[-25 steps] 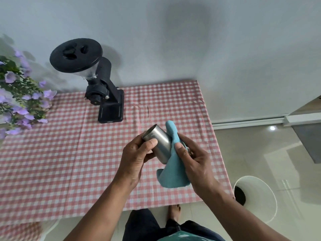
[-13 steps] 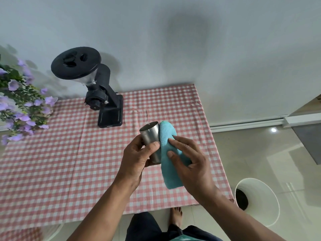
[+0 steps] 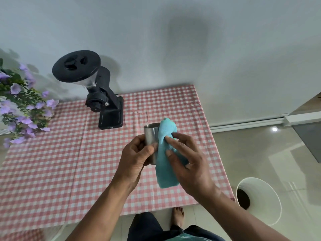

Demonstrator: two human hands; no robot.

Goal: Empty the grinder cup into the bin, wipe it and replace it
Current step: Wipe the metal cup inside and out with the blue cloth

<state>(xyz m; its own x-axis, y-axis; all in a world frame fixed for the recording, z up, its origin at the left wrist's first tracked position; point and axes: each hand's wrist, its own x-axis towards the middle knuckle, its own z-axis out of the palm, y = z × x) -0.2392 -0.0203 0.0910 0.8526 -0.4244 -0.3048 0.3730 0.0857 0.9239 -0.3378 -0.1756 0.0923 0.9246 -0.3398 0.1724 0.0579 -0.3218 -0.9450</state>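
Observation:
A steel grinder cup point(image 3: 150, 136) stands nearly upright in the air above the table, mouth up. My left hand point(image 3: 137, 157) grips its lower left side. A teal cloth point(image 3: 165, 159) drapes over the cup's right rim and hangs down past its base. My right hand point(image 3: 187, 159) presses the cloth against the cup's side with flat fingers. The black coffee grinder point(image 3: 104, 100) stands at the back of the table, its base platform bare. A white bin point(image 3: 260, 200) sits on the floor to the right, dark grounds at its bottom.
A pink checked tablecloth point(image 3: 60, 162) covers the table. Purple flowers point(image 3: 22, 105) reach over the table's left edge. A white wall rises behind. A grey cabinet point(image 3: 311, 136) stands at far right. My bare foot point(image 3: 178, 216) shows below the table's front edge.
The cup has tipped from lying slanted to nearly upright. My right hand has slid the cloth from the cup's base to its side and rim. The view has shifted slightly.

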